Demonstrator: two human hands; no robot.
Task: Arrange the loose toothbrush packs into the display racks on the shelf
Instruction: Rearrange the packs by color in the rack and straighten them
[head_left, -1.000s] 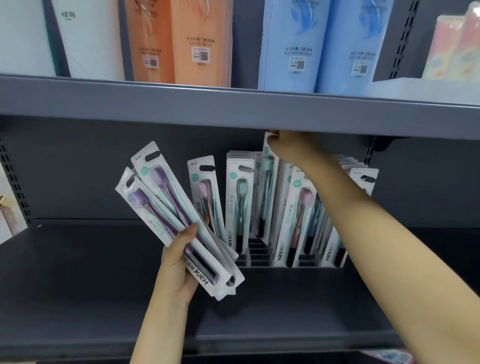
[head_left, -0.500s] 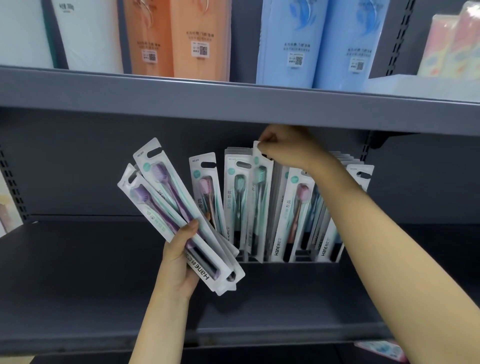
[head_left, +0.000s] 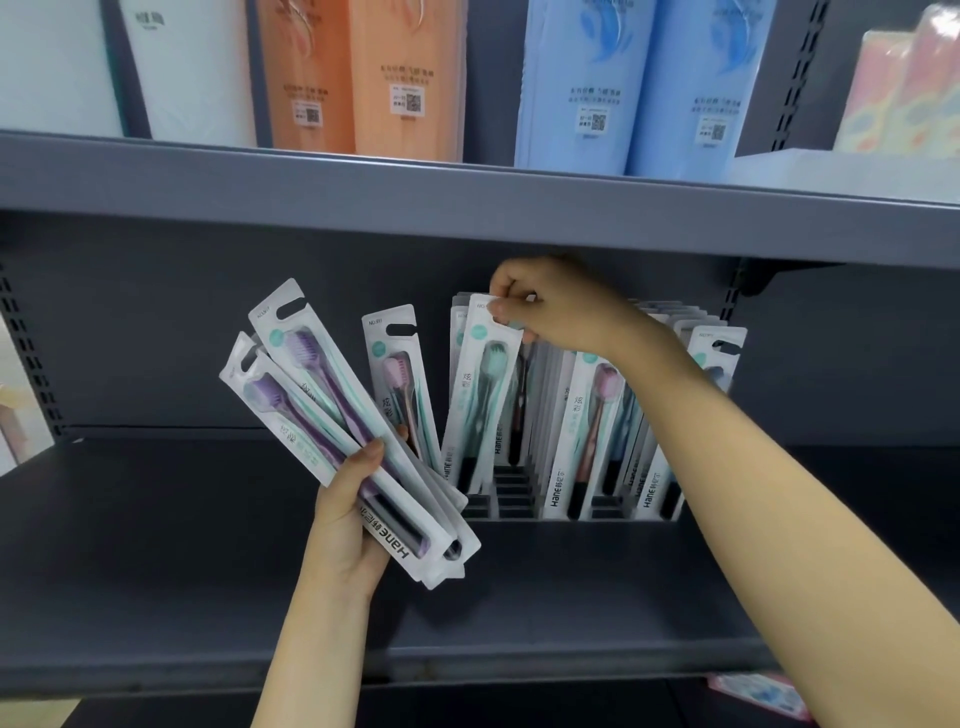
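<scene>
My left hand (head_left: 345, 519) grips a fan of toothbrush packs (head_left: 332, 431), two with purple brushes in front and one with a pink brush (head_left: 397, 379) behind. My right hand (head_left: 556, 306) pinches the top of a green-brush pack (head_left: 480, 400), which tilts with its foot at the front left slot of the black display rack (head_left: 511, 499). More packs stand upright in the rack, among them a pink-brush pack (head_left: 587, 431) under my right forearm and others (head_left: 670, 457) at the right.
The rack stands on a dark grey shelf (head_left: 156, 545) with bare room to its left and right. Just above my right hand runs the upper shelf edge (head_left: 467, 202), bearing white, orange and blue product packs. Perforated uprights flank the bay.
My right hand has come forward and down from under the upper shelf, drawing the green-brush pack from the back of the rack to its front left. My left hand's fan stayed put.
</scene>
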